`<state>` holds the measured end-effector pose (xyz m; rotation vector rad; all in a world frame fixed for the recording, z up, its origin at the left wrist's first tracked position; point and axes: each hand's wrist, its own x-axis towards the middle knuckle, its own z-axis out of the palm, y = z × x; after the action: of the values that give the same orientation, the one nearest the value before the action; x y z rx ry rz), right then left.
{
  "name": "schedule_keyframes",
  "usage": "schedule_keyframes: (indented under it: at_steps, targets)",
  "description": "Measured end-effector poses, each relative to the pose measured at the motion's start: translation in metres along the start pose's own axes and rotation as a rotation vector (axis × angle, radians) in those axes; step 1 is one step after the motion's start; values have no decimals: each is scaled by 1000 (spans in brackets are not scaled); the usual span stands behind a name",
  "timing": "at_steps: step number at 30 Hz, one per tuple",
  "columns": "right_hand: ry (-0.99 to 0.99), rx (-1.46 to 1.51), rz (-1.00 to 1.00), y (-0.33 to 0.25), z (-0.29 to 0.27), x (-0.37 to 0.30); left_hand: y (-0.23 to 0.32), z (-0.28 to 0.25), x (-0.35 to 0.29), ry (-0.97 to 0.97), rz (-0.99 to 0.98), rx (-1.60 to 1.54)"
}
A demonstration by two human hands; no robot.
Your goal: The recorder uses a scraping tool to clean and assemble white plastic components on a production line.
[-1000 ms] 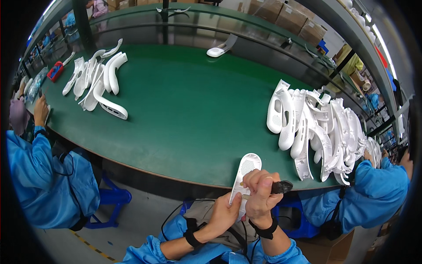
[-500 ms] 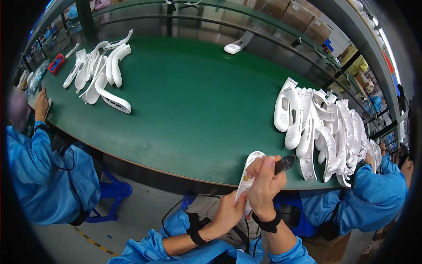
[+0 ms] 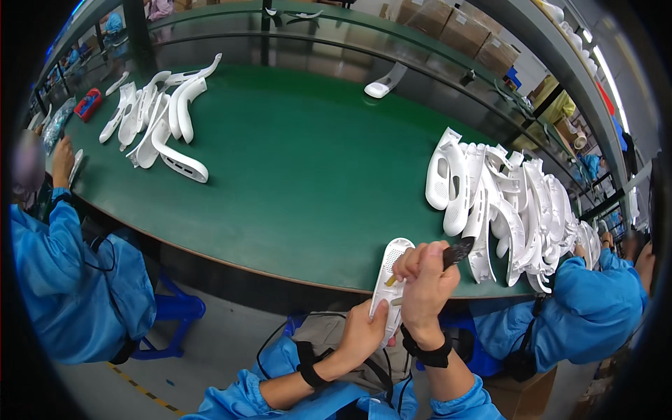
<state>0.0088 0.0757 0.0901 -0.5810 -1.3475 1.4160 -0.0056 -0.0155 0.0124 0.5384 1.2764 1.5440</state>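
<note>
Near the table's front edge, my left hand (image 3: pixel 363 327) is closed round the lower part of a long white plastic shell (image 3: pixel 393 260). The shell is tilted, its rounded end with small perforations pointing away from me. My right hand (image 3: pixel 428 285) is wrapped round a dark-handled tool (image 3: pixel 458 253), whose handle sticks out above the fist. A thin tip shows below the fist, over the shell's inner face; whether it touches cannot be told. A small yellowish bit also shows by the fingers; its kind is unclear.
A big heap of white shells (image 3: pixel 528 210) lies to the right, a smaller group (image 3: pixel 157 119) at far left. One shell (image 3: pixel 379 89) lies at the back of the green table (image 3: pixel 301 175). A red box (image 3: pixel 88 104) stands far left. Co-workers in blue (image 3: pixel 80 280) sit on both sides.
The view has shifted slightly. Both hands keep their holds; the right fist has moved slightly right, and more of the shell and the tool's thin tip now shows.
</note>
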Motion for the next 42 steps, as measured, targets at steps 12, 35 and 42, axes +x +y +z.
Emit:
schedule_keyframes:
  at_steps: [12, 35, 42]
  targets:
    - [42, -35, -175, -4, -18, 4, 5, 7, -2, 64, 57, 104]
    - [230, -289, -142, 10, 3, -12, 13, 8, -6, 181, 106, 218]
    - [309, -241, -55, 8, -1, -3, 24, 11, -9, 114, -21, 105]
